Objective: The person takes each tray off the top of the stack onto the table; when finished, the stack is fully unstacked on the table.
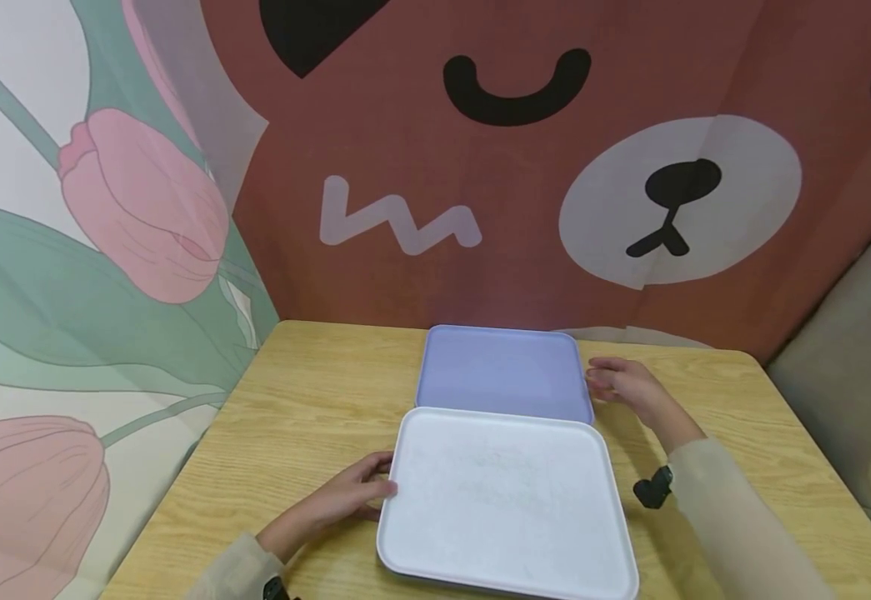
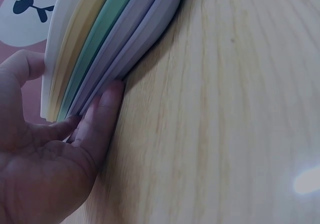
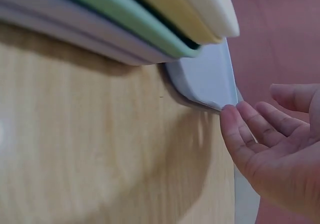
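Well, nearest you on the wooden table [image 1: 330, 383] is the stack of trays [image 1: 506, 508], its left side in your left hand [image 1: 345, 500]: the digits are partly spread and bent about the edge, one against the top layer, others down by the lowest. The layers read white tray [image 1: 510, 467], yellow tray [image 2: 77, 34], green tray [image 2: 101, 34] and what look like two purple trays [image 2: 122, 31] at the bottom. By my judgement these five are already piled and fairly even, while a single tray is left outside the pile. The stack's long axis seems to run left to right across you, slewed a little so its right end sits nearer. Just beyond lies that separate tray, the far purple tray [image 1: 503, 375], face up, its long axis also crosswise and only slightly slanted; the pile hides its near edge, so whether they touch can't be told. Your right hand [image 1: 626, 387] is at its right edge, fingers loosely extended, gripping nothing, a fingertip seemingly touching the rim. Behind everything hangs the printed backdrop [image 1: 405, 150].
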{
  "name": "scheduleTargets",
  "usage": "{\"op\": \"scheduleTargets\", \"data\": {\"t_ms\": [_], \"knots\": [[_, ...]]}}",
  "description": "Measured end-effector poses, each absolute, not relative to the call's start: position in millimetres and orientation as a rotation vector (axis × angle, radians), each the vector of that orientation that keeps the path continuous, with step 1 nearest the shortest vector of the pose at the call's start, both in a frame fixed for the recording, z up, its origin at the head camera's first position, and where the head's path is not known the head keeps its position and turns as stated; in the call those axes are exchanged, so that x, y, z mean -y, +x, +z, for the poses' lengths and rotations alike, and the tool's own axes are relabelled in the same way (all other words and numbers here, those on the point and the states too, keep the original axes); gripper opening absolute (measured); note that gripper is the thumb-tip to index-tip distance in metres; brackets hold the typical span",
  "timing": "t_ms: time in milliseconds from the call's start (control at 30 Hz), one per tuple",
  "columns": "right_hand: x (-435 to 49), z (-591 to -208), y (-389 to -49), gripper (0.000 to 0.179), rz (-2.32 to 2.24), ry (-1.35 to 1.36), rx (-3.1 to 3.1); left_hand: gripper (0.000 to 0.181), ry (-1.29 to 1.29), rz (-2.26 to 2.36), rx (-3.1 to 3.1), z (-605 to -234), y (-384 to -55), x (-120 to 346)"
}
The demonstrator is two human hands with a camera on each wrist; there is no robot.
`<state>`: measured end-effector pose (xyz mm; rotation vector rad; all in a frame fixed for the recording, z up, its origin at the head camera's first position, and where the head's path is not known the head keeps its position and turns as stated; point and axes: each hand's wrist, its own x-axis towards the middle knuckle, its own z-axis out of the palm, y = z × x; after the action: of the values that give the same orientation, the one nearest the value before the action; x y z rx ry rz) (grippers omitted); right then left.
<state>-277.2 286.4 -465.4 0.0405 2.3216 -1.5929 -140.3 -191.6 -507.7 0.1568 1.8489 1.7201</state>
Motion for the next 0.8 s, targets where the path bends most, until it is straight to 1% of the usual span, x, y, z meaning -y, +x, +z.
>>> {"op": "scheduleTargets", "data": {"t_ms": [167,433,633,800], "knots": [[-286.1,-465.2,-257.7,0.059,-1.57,0.002,-2.329,0.072,0.157,1.726,-1.872,-507.1,-139.2,190.3],[-287.3,-462.3,-216.0,0.059,-1.568,-0.074,-2.36,0.071,0.157,1.759,-1.906,-505.1,-136.0,188.4],[-286.5,-462.5,-182.8,0.058,-1.584,-0.06,-2.354,0.07,0.184,1.764,-1.926,-502.4,-135.7,186.8],[-287.5,-463.7,-159.7,0.063,-1.622,-0.059,-2.319,0.07,0.187,1.75,-1.954,-500.4,-135.3,186.2]]}}
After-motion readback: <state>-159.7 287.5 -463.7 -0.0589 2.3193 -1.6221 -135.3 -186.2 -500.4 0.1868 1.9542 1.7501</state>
